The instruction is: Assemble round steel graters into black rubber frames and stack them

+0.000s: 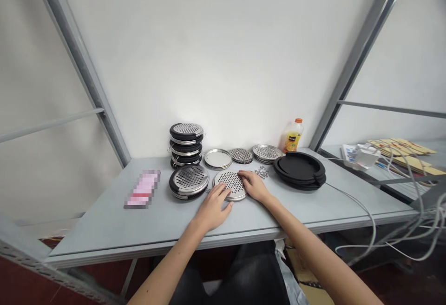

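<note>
A white wall (216,54) filled most of the view, and below it stretched a long grey table (114,228) with the work laid out on it. Two slanting metal posts framed the scene, the left post (77,49) and the right post (364,44). A stack of round black dishes (300,169) sat at the right of the work area, and a tower of black-rimmed perforated discs (186,143) stood near the wall on the left. In front of that tower lay another pile, topped by a black-rimmed perforated disc (190,178). Between this pile and the black dishes, towards the near edge of the table, was the bare perforated metal disc (232,182) under the person's hands. The left hand (215,208) was open, its fingers resting on the disc's near left part and its thumb held apart; the right hand (255,186) had its fingers over the disc's right edge, though whether it gripped the rim could not be told. A row along the wall held a plain silver plate (218,158), some silver-rimmed perforated discs (267,153) and, between them, a smaller perforated disc (241,155). A blurred-out pink rectangle (142,188) lay well to the left, and an orange-capped bottle (292,140) stood behind the black dishes. Smallest were the loose metal clips (262,171), scattered just beyond the right hand.
</note>
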The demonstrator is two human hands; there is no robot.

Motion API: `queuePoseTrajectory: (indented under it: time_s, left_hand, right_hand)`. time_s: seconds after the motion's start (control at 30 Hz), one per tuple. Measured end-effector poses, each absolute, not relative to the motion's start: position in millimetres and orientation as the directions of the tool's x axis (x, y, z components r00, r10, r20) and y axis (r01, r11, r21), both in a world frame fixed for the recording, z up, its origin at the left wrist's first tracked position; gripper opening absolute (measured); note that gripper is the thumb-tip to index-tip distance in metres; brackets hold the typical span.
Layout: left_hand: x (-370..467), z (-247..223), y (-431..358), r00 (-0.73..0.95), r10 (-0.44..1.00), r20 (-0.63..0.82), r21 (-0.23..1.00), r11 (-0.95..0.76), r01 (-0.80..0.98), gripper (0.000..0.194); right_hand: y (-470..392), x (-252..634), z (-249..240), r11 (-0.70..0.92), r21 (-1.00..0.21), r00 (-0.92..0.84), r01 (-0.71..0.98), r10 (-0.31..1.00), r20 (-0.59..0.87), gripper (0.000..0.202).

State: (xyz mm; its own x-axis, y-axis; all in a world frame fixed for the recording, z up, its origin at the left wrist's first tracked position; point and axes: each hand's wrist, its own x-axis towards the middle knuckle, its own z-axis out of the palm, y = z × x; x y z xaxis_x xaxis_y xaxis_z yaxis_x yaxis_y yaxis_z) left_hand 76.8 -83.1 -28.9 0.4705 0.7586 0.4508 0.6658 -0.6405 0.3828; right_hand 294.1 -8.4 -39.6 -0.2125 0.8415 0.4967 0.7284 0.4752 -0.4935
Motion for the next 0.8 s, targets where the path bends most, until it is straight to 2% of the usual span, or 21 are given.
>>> queuePoseTrajectory:
  time_s: [0.47,0.6,0.7,0.8]
  left_hand:
    - [75.6,-30.3,-81.7,0.468,0.761,0.449,0.395,-0.639,0.660,0.039]
    - [75.5,-30.8,-81.4,0.467,0.766,0.441,0.402,-0.634,0.661,0.039]
    - [76.1,-30.8,-81.7,0.469,0.764,0.442,0.398,-0.636,0.661,0.039]
    - [76.3,-30.4,-82.3,0.473,0.767,0.433,0.392,-0.633,0.668,0.039]
  right_hand:
    - [-11.7,292.7,-35.1,0.474,-0.457,-0.190,0.752,0.821,0.539,0.032]
    - [-13.9,313.4,-18.6,0.394,-0.293,-0.134,0.871,0.764,0.631,0.032]
    - [-20.7,347.0,-1.0,0.259,-0.143,-0.084,0.955,0.701,0.708,0.032]
    - [-29.3,386.8,9.8,0.104,-0.056,-0.040,0.993,0.744,0.667,0.031]
